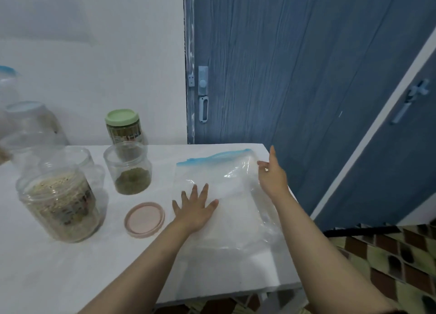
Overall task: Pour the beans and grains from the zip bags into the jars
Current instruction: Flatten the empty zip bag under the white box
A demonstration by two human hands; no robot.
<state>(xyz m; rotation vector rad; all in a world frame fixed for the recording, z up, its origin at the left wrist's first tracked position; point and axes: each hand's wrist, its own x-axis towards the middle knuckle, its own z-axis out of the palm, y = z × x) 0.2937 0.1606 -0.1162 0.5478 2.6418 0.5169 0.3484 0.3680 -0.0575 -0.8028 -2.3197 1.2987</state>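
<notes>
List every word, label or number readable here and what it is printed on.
None can be read.
Green-lidded jar: its label shows print, too blurred to read.
Grain jar: a coloured label shows through, also blurred.
Zip bag, pink lid: no text visible.

Left hand (195, 210) flat on zip bag (236, 184).

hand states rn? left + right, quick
Left hand: open, fingers spread, palm flat on the zip bag.
Right hand: open, fingers extended above the bag's right edge, holding nothing.
</notes>
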